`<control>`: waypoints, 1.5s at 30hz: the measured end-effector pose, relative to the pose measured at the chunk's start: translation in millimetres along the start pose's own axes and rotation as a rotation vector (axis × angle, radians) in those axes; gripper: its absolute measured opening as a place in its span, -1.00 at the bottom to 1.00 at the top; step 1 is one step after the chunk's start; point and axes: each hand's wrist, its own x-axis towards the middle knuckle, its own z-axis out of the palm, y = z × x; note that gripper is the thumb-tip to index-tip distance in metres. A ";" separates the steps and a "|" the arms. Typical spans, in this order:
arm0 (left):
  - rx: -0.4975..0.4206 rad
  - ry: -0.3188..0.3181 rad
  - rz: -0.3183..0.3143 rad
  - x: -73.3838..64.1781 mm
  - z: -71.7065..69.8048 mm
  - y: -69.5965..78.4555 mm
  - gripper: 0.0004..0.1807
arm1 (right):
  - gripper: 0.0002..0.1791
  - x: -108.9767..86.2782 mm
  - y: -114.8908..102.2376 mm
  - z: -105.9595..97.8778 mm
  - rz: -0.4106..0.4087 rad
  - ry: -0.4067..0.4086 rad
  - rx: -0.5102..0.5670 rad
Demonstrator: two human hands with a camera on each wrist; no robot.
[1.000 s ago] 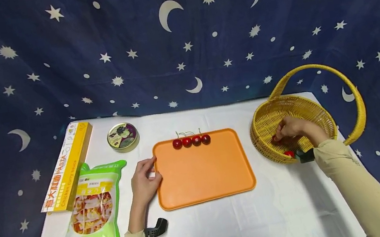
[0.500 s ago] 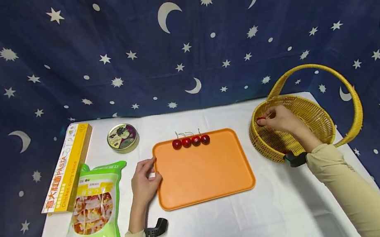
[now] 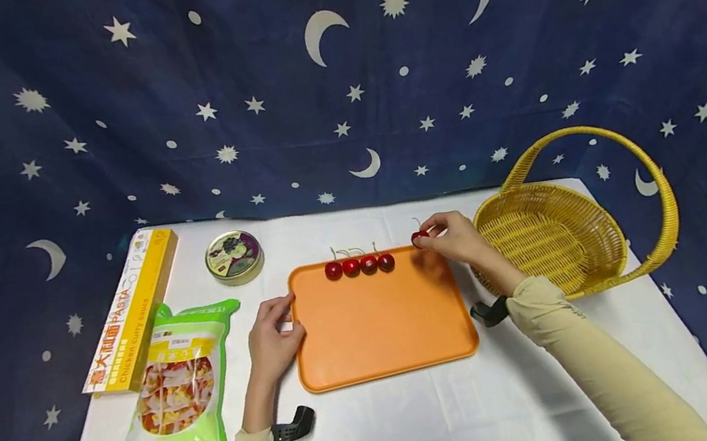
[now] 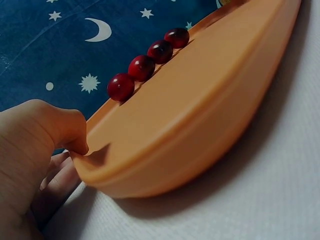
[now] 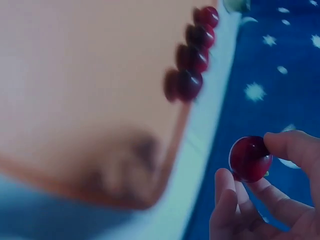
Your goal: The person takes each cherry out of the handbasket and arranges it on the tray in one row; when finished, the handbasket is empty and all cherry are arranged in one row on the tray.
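My left hand (image 3: 274, 341) pinches the left rim of an orange tray (image 3: 381, 325). In the left wrist view the thumb lies over the rim and the other fingers are partly hidden at its outer side. Several dark red cherries (image 4: 141, 68) with stems sit in a row along the tray's far rim. Between thumb and fingertips my right hand (image 3: 462, 240) holds another cherry (image 5: 250, 159), above the tray's far right corner and to the right of the row. Its shadow falls on the tray.
Right of the tray stands a yellow woven basket (image 3: 529, 246) with a tall arched handle (image 3: 662, 200). To the left are a round tin (image 3: 234, 257), a pasta box (image 3: 133, 312) and a green food bag (image 3: 178, 390). A star-patterned cloth (image 3: 272, 70) hangs behind the table.
My right hand has lifted a cherry out of the basket and carried it left to the tray's far right corner. The left hand keeps its grip on the tray rim.
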 end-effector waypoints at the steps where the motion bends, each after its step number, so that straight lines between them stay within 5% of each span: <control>1: 0.001 -0.002 -0.004 -0.2 0.6 -0.1 -0.46 | -0.69 0.9 0.5 7.0 0.005 -0.007 -0.004; 13: 0.005 -0.017 -0.022 -0.8 4.0 4.8 -0.44 | -0.67 7.6 18.6 45.8 0.107 -0.021 -0.047; 32: 0.020 -0.015 -0.008 1.4 2.5 6.5 -0.43 | -0.65 5.5 21.6 47.9 0.156 -0.022 0.054; 45: 0.028 0.007 0.004 -0.2 -1.4 4.3 -0.43 | -0.69 2.2 17.2 36.2 0.141 -0.040 0.024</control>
